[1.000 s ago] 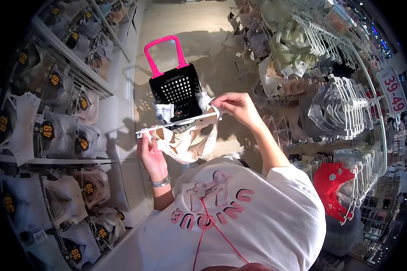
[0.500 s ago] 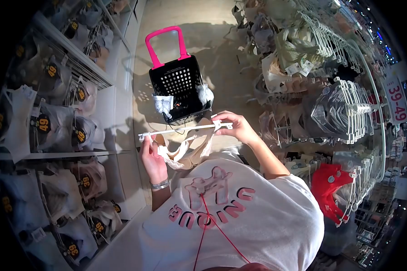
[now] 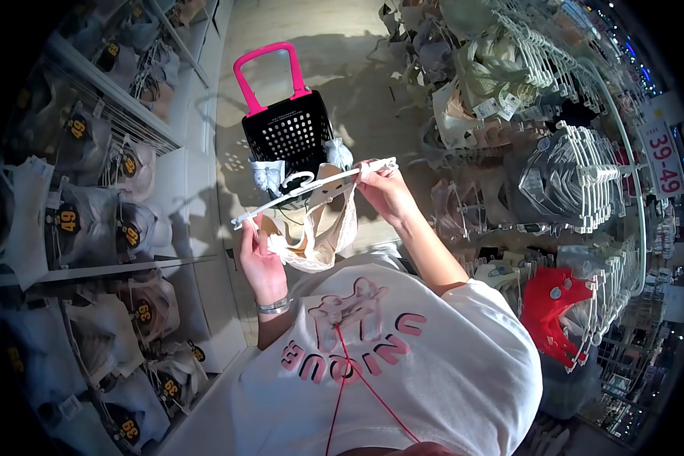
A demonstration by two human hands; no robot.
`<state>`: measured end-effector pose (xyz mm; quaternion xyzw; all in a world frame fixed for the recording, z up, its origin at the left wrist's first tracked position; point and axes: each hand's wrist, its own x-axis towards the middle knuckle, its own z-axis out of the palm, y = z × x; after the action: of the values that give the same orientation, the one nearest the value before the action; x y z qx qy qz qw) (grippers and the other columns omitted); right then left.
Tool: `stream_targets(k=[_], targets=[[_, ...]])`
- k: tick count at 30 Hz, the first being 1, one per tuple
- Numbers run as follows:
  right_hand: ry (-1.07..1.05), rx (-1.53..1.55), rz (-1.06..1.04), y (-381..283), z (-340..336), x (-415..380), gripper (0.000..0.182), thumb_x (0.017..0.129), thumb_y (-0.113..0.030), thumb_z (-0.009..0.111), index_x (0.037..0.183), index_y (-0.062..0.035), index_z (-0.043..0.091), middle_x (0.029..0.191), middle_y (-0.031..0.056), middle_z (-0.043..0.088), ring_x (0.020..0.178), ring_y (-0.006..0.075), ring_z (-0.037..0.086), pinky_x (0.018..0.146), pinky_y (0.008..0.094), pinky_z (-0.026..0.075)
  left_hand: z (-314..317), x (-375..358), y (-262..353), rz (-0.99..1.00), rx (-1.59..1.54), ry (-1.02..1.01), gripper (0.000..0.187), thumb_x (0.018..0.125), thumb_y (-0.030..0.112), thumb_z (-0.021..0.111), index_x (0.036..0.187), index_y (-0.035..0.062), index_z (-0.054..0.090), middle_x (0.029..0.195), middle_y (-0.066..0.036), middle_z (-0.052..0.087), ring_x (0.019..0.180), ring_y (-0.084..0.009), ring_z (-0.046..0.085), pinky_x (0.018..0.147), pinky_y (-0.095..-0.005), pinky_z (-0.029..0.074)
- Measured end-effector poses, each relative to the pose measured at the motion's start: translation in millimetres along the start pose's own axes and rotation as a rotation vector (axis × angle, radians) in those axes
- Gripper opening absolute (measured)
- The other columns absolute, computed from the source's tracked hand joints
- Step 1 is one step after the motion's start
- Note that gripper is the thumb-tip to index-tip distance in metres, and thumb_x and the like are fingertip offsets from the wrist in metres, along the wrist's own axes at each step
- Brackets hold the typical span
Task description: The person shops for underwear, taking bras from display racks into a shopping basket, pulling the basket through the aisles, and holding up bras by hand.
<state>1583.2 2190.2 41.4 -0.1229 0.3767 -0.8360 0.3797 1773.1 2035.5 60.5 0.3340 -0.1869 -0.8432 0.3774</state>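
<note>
Head view, looking straight down over the person's chest: both bare hands hold up a long white plastic hanger that runs tilted across the middle of the frame, its low end at the left and its high end at the right. The left hand has its fingers curled around the low end, thumb side up, and a silver bracelet circles that wrist. The right hand pinches the high end between thumb and fingertips, the end of the bar poking out past the fingers. A cream lace bra hangs from the hanger between the two hands, its cups drooping in folds below the bar and lying against the left palm.

Directly beyond the hanger, on the beige floor, stands a black perforated plastic shopping basket with a bright pink upright handle; pale folded garments lie over its near rim. The person wears a white T-shirt with pink lettering, and a thin red cord crosses it.

On the left, white wall shelves carry rows of packaged bras with round yellow price tags. On the right, racks of white hangers hold more pale bras, a red bra hangs lower down, and a white sign with red numbers 39-49 sits at the far edge
</note>
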Motion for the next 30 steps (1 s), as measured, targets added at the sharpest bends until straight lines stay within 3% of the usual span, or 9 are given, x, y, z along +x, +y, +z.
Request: stream_targets(k=[3, 6, 13, 21, 23, 25, 26, 29, 30], targets=[[0.001, -0.014, 0.015, 3.0, 3.5, 5.2, 0.014, 0.088, -0.016, 0.064, 0.094, -0.0027, 0.065, 0.089, 0.0050, 0.065, 0.085, 0.0127, 0.057, 0.083, 0.0279, 0.043, -11.0, 5.3, -4.6, 0.031, 0.007, -0.115, 0.029, 0.096, 0.020, 0.052, 0.112, -0.0042, 0.058, 0.068, 0.006, 0.047, 0.052, -0.0033, 0.025, 0.057, -0.0180, 0.029], [0.119, 0.000, 0.050, 11.7, 3.3, 9.4, 0.014, 0.091, -0.017, 0.061, 0.093, -0.0037, 0.066, 0.088, 0.0016, 0.064, 0.085, 0.0097, 0.057, 0.082, 0.0248, 0.043, -0.1, -2.0, -5.7, 0.124, 0.094, -0.145, 0.026, 0.096, 0.020, 0.052, 0.109, -0.0012, 0.059, 0.084, 0.003, 0.059, 0.053, -0.0027, 0.027, 0.055, -0.0186, 0.029], [0.330, -0.149, 0.252, 25.8, -15.5, 11.1, 0.017, 0.087, -0.023, 0.067, 0.087, -0.0054, 0.067, 0.079, 0.0015, 0.067, 0.073, 0.0087, 0.058, 0.079, 0.0256, 0.044, -7.9, 5.7, -20.2, 0.287, 0.308, -0.079, 0.025, 0.093, 0.022, 0.058, 0.105, 0.0005, 0.060, 0.101, -0.004, 0.064, 0.061, -0.0016, 0.035, 0.055, -0.0188, 0.029], [0.558, -0.430, -0.118, 43.4, -51.4, -14.4, 0.020, 0.085, -0.017, 0.068, 0.074, -0.0010, 0.064, 0.073, 0.0033, 0.066, 0.064, 0.0069, 0.055, 0.063, 0.0206, 0.042, -13.9, 25.6, -43.0, 0.190, 0.356, -0.116, 0.020, 0.090, 0.021, 0.062, 0.096, 0.0027, 0.062, 0.093, -0.002, 0.065, 0.061, -0.0043, 0.040, 0.058, -0.0198, 0.032], [0.669, -0.650, -0.283, 43.3, -57.2, -27.1, 0.020, 0.083, -0.015, 0.070, 0.073, 0.0009, 0.062, 0.071, 0.0045, 0.064, 0.063, 0.0094, 0.053, 0.060, 0.0240, 0.042, -21.6, 37.7, -49.9, 0.142, 0.355, -0.123, 0.019, 0.091, 0.021, 0.062, 0.096, 0.0029, 0.062, 0.094, -0.004, 0.065, 0.061, -0.0048, 0.041, 0.058, -0.0196, 0.033], [0.761, -1.241, -0.450, 46.5, -82.3, -42.2, 0.020, 0.081, -0.014, 0.071, 0.072, 0.0007, 0.059, 0.070, 0.0056, 0.061, 0.065, 0.0136, 0.053, 0.063, 0.0278, 0.042, -18.4, 39.4, -56.3, 0.088, 0.356, -0.161, 0.018, 0.091, 0.021, 0.062, 0.095, 0.0032, 0.062, 0.095, -0.005, 0.066, 0.063, -0.0050, 0.042, 0.059, -0.0198, 0.034], [0.812, -1.109, -0.434, 49.4, -87.1, -49.9, 0.021, 0.080, -0.012, 0.071, 0.071, 0.0005, 0.057, 0.069, 0.0074, 0.058, 0.068, 0.0167, 0.052, 0.065, 0.0310, 0.042, -16.4, 39.7, -60.7, 0.061, 0.358, -0.180, 0.018, 0.091, 0.021, 0.061, 0.094, 0.0033, 0.061, 0.095, -0.005, 0.066, 0.063, -0.0051, 0.043, 0.059, -0.0198, 0.034], [0.873, -0.910, -0.395, 56.4, -99.4, -69.8, 0.024, 0.080, -0.013, 0.073, 0.071, 0.0019, 0.055, 0.068, 0.0082, 0.056, 0.061, 0.0144, 0.048, 0.055, 0.0277, 0.040, -5.9, 41.4, -73.7, -0.032, 0.373, -0.199, 0.016, 0.091, 0.020, 0.061, 0.090, 0.0041, 0.061, 0.095, -0.006, 0.066, 0.069, -0.0054, 0.047, 0.061, -0.0207, 0.036], [0.898, -1.076, -0.414, 59.2, -106.7, -80.8, 0.026, 0.079, -0.017, 0.074, 0.072, 0.0018, 0.056, 0.071, 0.0085, 0.056, 0.057, 0.0140, 0.045, 0.051, 0.0266, 0.038, -11.7, 47.2, -82.2, -0.067, 0.389, -0.227, 0.016, 0.092, 0.020, 0.060, 0.092, 0.0040, 0.061, 0.096, -0.006, 0.066, 0.068, -0.0054, 0.047, 0.060, -0.0209, 0.037]])
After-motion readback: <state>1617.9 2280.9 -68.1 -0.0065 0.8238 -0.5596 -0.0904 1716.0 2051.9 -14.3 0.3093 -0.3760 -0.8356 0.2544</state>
